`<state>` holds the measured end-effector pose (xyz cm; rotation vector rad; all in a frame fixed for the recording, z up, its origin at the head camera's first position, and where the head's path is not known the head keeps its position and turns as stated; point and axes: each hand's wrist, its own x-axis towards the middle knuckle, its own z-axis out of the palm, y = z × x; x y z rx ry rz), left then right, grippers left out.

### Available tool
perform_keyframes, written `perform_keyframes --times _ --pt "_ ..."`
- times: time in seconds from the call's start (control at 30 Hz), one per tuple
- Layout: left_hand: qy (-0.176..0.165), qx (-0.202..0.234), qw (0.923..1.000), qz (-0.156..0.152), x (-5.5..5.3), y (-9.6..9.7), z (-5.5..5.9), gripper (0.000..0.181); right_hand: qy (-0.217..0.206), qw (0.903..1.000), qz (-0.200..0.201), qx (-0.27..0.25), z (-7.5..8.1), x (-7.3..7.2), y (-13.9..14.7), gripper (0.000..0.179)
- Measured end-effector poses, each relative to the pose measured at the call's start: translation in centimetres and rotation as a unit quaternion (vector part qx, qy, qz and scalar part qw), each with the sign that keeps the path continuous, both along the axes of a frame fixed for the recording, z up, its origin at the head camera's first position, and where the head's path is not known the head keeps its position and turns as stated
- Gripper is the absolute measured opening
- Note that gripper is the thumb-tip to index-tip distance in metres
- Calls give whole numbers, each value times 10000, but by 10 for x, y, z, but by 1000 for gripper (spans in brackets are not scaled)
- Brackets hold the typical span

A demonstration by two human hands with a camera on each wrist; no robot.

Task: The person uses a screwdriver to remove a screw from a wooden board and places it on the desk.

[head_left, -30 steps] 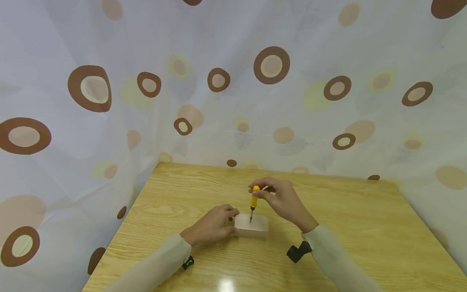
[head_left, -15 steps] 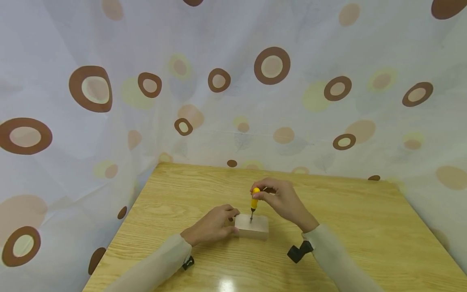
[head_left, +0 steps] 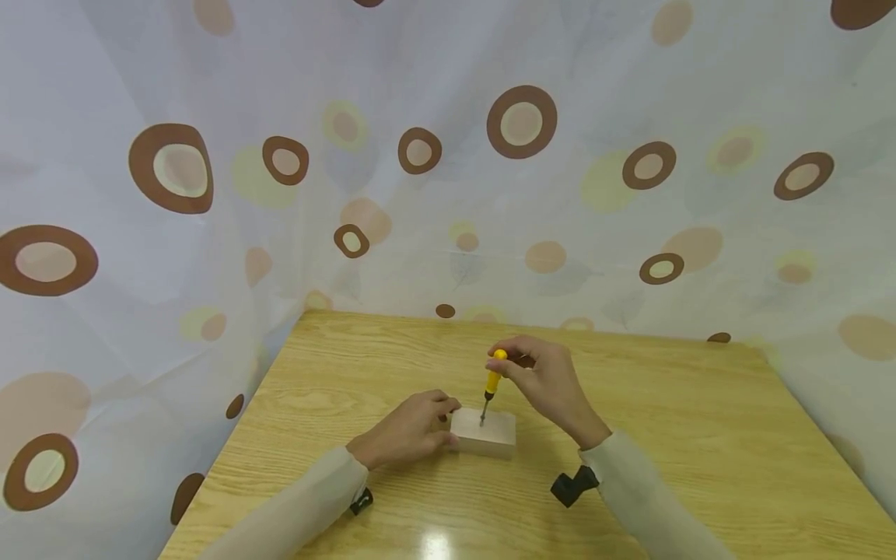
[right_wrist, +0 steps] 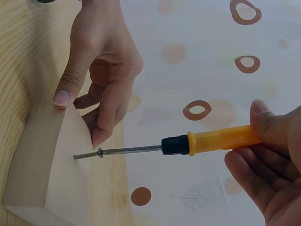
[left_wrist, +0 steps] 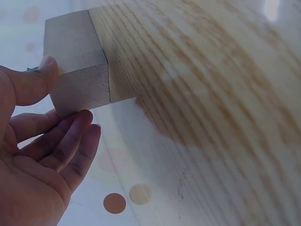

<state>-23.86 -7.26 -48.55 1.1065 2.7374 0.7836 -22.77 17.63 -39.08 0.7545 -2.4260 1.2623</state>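
Screwdriver (right_wrist: 225,139) is pinched in right hand (head_left: 549,383), touching a screw (right_wrist: 87,155) poking outta the block (head_left: 483,443), left hand (head_left: 407,432) clamping one end.

Screwdriver (head_left: 493,383) above block (head_left: 486,440) on table (head_left: 672,420)

Cannot tell the depth of the screw (right_wrist: 88,155) in the wooden block (right_wrist: 35,160); too small in the head view to show its thread. Cannot see the block's underside, nor all its left end behind the left hand (head_left: 409,435). In the right wrist view, lose the handle end of the screwdriver (right_wrist: 221,140) behind the right hand (head_left: 549,381), cut off too. Lose both sleeves (head_left: 294,509) at the head view's near edge. Cannot name the greenish speck (left_wrist: 33,69) beside the left thumb (left_wrist: 33,87).
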Motion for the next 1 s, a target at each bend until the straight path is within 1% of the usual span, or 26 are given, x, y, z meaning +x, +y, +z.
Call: perform_keyframes --times 0.07,0.13,0.2,0.27,0.4,0.5,0.6,0.67,0.73,0.77,0.83,0.9,1.0 --pt "16 5 10000 -3 0 0 0 52 6 9993 358 89 2 -1 2 16" --pt "44 13 10000 -1 0 0 0 52 -75 9976 669 171 5 -3 4 17" --pt "45 26 10000 13 0 -1 0 52 -250 9963 800 191 6 -5 5 18" --pt "5 35 10000 29 -1 -1 0 53 -446 9962 734 166 6 -5 5 18" --pt "-75 5 10000 59 -1 0 -1 53 -768 9964 366 -61 2 -4 4 25" --pt "-61 -7 10000 78 -1 0 -1 54 -719 9969 275 -170 0 -3 4 26" --pt "-9 13 10000 74 0 1 -1 53 -559 9972 475 -130 0 -2 4 18" --pt "48 31 10000 64 0 1 -1 52 -507 9965 653 -83 1 -3 5 16" --pt "60 27 10000 63 1 1 -1 51 -606 9949 805 -93 2 -3 4 15" --pt "65 12 10000 61 1 1 -1 51 -651 9945 809 -99 2 -2 4 15" --pt "43 1 10000 75 1 1 -1 52 -751 9945 725 -128 1 -1 2 15" --pt "16 -33 9999 95 1 1 -1 52 -752 9956 536 -136 0 1 0 17" --pt "33 -31 9999 96 1 1 -1 52 -548 9983 108 -173 -2 2 -3 24"
